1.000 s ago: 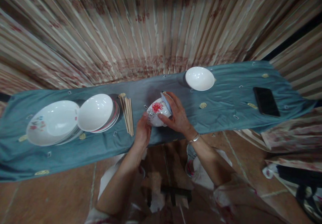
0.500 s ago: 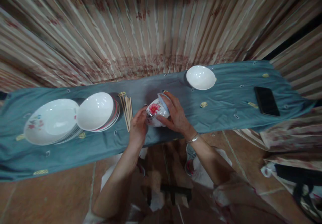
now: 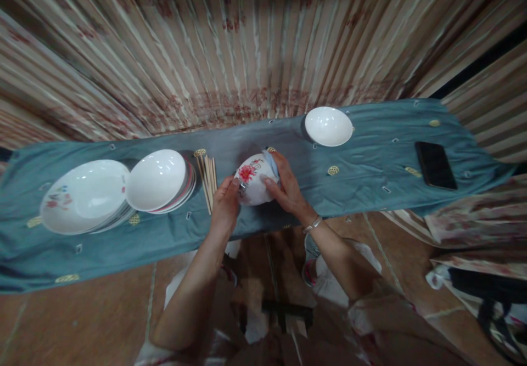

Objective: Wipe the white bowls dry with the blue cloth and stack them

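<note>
Turned slightly between the hands since half a second ago, the white ceramic bowl with a red flower on its outside [image 3: 258,187] now shows that flower a little farther left and higher, and the fingers of the right hand [image 3: 287,187] lie lower around its far side. That hand is closed on the bowl, thumb pressed across the outer wall, fingers wrapped over the far right edge with a thin pale blue piece, seemingly cloth [image 3: 270,161], between them and the bowl. The left hand [image 3: 225,197] grips the opposite side, its fingers bent and its thumb near the flower. Both forearms reach forward and inward, with a silver bracelet [image 3: 313,224] on the right wrist. The bowl is tilted on its side above the near part of a teal patterned tablecloth [image 3: 362,179]; whether it touches the fabric I cannot tell. Just left of the left hand lie slim pale wooden chopsticks [image 3: 209,182], then a stack of white round bowls [image 3: 156,179] and a stack of large white floral plates [image 3: 96,190]. Beyond the right hand sits a plain-looking white bowl [image 3: 328,127]; farther right, a black rectangular phone [image 3: 435,164].
</note>
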Available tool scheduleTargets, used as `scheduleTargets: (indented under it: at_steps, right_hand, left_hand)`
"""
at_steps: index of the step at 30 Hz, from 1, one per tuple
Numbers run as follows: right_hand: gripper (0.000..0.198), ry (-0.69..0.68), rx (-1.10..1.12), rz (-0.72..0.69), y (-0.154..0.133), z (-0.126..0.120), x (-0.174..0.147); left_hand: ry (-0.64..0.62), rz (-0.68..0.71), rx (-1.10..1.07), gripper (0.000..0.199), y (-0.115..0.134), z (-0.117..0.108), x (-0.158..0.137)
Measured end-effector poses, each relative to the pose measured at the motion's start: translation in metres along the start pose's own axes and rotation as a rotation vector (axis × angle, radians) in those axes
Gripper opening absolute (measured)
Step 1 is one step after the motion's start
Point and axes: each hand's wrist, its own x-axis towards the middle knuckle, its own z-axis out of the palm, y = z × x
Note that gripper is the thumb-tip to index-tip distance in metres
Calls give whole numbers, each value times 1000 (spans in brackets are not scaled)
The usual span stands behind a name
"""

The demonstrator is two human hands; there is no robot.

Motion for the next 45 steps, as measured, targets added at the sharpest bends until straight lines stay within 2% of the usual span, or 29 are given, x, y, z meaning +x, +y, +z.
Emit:
scheduleTargets:
  at_steps: [9, 12, 19, 29, 36, 39, 45]
  right_hand:
    - [74, -2, 191, 168, 7, 14, -6]
    - [73, -3, 230, 225, 6, 19, -9]
    - [79, -1, 213, 251, 4, 26, -18]
    - [83, 2, 76, 188, -4, 34, -38]
    - [92, -24, -127, 122, -11, 41, -53]
    - [92, -46, -186, 57, -14, 42, -56]
    - [79, -111, -325, -115, -17, 41, -54]
  left_hand:
    - [90, -97, -80, 20, 2, -2, 3]
    - [125, -92, -131, 17, 0, -4, 5]
    - [164, -110, -210, 15, -4, -8, 13]
    - [235, -113, -253, 9, -12, -15, 30]
    - [274, -87, -235, 16, -18, -14, 42]
    - [251, -78, -221, 19, -20, -17, 45]
    - [241, -106, -236, 22, -19, -17, 42]
